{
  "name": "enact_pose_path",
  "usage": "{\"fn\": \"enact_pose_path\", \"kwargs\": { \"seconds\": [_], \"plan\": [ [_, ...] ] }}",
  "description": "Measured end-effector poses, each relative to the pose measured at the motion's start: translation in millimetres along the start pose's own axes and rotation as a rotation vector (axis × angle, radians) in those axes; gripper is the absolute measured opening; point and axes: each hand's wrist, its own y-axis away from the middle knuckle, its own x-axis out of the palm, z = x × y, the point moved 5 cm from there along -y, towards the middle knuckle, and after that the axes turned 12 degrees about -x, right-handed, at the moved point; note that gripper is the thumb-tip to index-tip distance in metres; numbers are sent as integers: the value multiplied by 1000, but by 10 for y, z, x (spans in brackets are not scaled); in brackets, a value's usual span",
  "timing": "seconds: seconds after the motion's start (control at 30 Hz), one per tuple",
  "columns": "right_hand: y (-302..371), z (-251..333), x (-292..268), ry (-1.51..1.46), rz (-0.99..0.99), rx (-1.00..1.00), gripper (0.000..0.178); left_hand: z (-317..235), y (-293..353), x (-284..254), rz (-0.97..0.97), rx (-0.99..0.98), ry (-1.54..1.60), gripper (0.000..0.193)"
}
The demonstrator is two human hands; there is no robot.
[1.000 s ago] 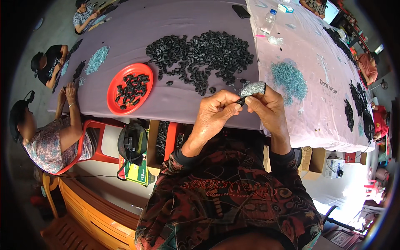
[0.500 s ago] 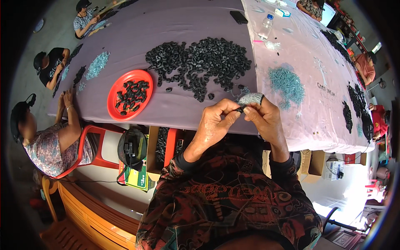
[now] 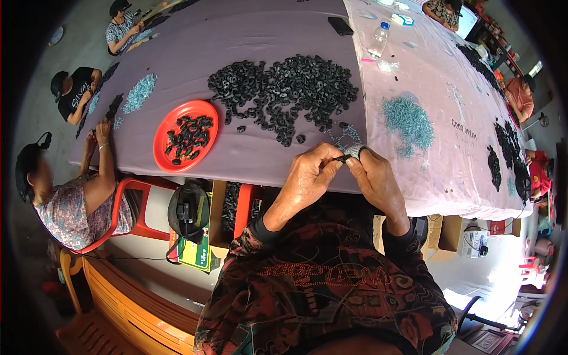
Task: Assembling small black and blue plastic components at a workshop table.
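Cloth-covered counter [image 3: 266, 29], on which a heap of black pieces [image 3: 313, 83] and a red plate [image 3: 158, 145] are set. Above its near edge, one small black part [image 3: 341, 158] is pinched between the closed fingertips of left hand [image 3: 310, 171] and right hand [image 3: 377, 177]. The part is best kept steady by the left, with gentle, even pressure applied by the right.

Grey floor [image 3: 77, 41], red chair [image 3: 131, 183] near wooden bench [image 3: 139, 305], bright light [image 3: 482, 302] at right
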Motion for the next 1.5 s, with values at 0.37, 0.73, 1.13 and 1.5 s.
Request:
{"fn": "enact_pose_path", "kwargs": {
  "seconds": [0.37,0.73,1.13,1.5],
  "plan": [
    [43,-55,-34,-20,35,-12,15,12,-19,61,25,20,-42,8],
    [-14,-106,55,55,-53,-25,12,26,-15,45,-133,54,-86,7],
    [-20,-121,28,22,-47,-74,10,72,-28,89,-187,166,-81,7],
    [-15,-225,47,-53,-62,-97,15,9,-44,28,-138,216,-87,8]
  ]
}}
